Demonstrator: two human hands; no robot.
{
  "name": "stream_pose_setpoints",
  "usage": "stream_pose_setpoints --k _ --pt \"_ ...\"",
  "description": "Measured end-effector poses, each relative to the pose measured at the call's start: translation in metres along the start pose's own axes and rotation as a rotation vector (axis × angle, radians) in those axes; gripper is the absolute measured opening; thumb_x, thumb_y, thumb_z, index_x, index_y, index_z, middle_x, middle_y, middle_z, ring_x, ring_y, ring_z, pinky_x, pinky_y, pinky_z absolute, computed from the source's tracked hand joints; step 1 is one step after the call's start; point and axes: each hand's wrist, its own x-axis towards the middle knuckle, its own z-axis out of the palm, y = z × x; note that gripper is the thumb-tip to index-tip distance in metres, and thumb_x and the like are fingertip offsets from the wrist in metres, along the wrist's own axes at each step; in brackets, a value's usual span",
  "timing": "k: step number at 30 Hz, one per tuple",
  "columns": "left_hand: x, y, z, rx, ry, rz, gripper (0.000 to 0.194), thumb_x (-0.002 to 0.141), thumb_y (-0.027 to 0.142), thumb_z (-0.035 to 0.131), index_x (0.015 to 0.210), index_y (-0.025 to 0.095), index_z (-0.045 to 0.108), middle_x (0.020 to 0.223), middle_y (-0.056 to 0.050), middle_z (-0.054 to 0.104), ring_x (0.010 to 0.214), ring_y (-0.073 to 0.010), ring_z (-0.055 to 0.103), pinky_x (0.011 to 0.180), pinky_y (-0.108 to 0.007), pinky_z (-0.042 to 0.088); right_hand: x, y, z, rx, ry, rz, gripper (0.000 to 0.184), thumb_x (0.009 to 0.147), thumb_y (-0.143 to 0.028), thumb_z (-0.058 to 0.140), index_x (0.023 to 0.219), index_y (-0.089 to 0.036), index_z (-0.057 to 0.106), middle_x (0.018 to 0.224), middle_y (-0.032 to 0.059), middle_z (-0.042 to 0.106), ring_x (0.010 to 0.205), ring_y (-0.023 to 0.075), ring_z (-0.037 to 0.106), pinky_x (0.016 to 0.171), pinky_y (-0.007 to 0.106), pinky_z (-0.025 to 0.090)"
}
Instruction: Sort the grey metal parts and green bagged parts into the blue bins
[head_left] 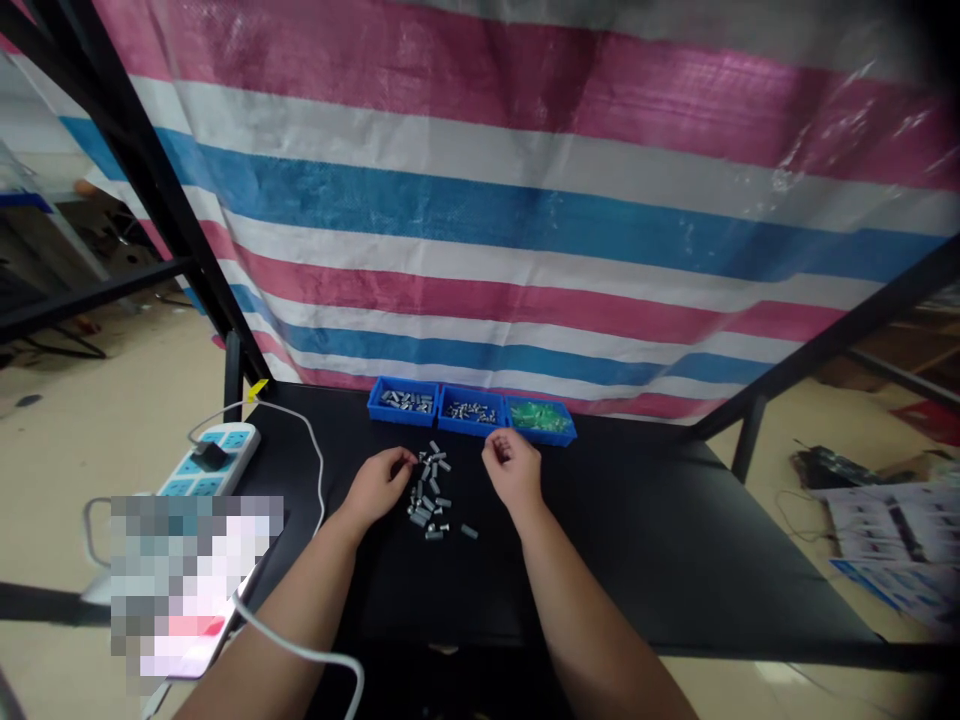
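Observation:
Loose small metal cylinders and screw-like pieces point(429, 490) lie scattered on the black table between my hands. At the left edge of this pile is my left hand point(379, 487), its thumb and fingertips pinched together. Whatever it may hold is too small to make out. My right hand point(516, 468) is curled closed just in front of the blue bins, and the inside of its fingers is hidden. Grey metal cylinders fill the left blue bin point(384, 414). Small screw-like metal parts are in the middle bin point(459, 428). The right bin point(551, 437) contains green bagged material.
A white power strip point(244, 440) with a black plug point(210, 456) stands at the left, its cable running over the black table point(675, 540). Nearer me is a pixelated device point(202, 600) with a white cable. A striped tarp point(525, 230) hangs behind, between dark frame posts.

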Motion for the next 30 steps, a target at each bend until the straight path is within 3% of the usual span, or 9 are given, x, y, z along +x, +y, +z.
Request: stream_pose_setpoints --k 4,7,10,12,18,22,30 --pt "-0.001 0.001 -0.001 0.014 0.0 0.004 0.02 0.09 0.028 0.052 0.097 0.023 0.071 0.094 -0.003 0.075 0.08 -0.019 0.067 0.074 -0.029 0.049 0.03 -0.01 -0.005 -0.015 0.118 -0.04 0.009 0.084 -0.028 0.06 0.086 -0.02 0.065 0.073 0.003 0.065 0.064 0.0156 0.06 0.066 0.028 0.052" --pt "-0.001 0.002 -0.001 0.015 0.003 0.011 0.02 0.091 0.029 0.051 0.097 0.024 0.07 0.095 -0.003 0.075 0.086 -0.0204 0.068 0.078 -0.03 0.049 0.048 -0.002 0.002 0.024 0.088 -0.017 0.014 0.084 -0.031 0.061 0.09 -0.019 0.065 0.073 0.0025 0.065 0.063 0.0149 0.06 0.065 0.028 0.052" --pt "-0.002 0.0 -0.001 0.013 -0.006 0.026 0.019 0.092 0.028 0.051 0.097 0.025 0.07 0.098 -0.003 0.074 0.091 -0.0212 0.069 0.08 -0.031 0.05 0.056 0.01 0.011 0.034 0.037 0.043 0.031 0.08 -0.036 0.067 0.105 -0.018 0.064 0.07 -0.0002 0.063 0.057 0.0133 0.056 0.06 0.026 0.05" --pt "-0.001 -0.001 0.0 0.016 0.001 0.044 0.019 0.092 0.027 0.051 0.097 0.025 0.069 0.099 -0.003 0.074 0.093 -0.0216 0.068 0.082 -0.032 0.05 0.053 0.015 0.014 0.022 0.036 0.06 0.035 0.081 -0.038 0.068 0.109 -0.018 0.063 0.068 -0.0017 0.061 0.055 0.0129 0.054 0.058 0.026 0.049" --pt "0.001 -0.005 0.006 0.098 0.088 0.137 0.025 0.093 0.024 0.051 0.108 0.023 0.07 0.102 -0.008 0.068 0.101 -0.0245 0.062 0.094 -0.04 0.048 0.026 0.015 0.007 0.078 -0.016 0.057 0.018 0.088 -0.036 0.061 0.093 -0.02 0.064 0.069 -0.0005 0.061 0.058 0.0134 0.056 0.058 0.025 0.046" --pt "0.002 -0.003 0.009 0.197 0.067 0.146 0.027 0.093 0.029 0.056 0.114 0.025 0.072 0.101 -0.009 0.065 0.097 -0.0254 0.059 0.091 -0.041 0.047 0.007 0.018 0.0 0.102 -0.086 0.076 0.017 0.088 -0.036 0.059 0.086 -0.02 0.065 0.068 -0.0002 0.06 0.058 0.0134 0.055 0.058 0.025 0.046" --pt "0.005 0.0 0.013 0.266 0.079 0.121 0.018 0.091 0.032 0.06 0.102 0.025 0.071 0.102 -0.008 0.066 0.096 -0.0256 0.059 0.087 -0.04 0.047 -0.009 0.03 0.002 0.138 -0.163 0.114 0.019 0.088 -0.038 0.059 0.085 -0.02 0.065 0.064 -0.0021 0.056 0.057 0.013 0.052 0.055 0.024 0.042"
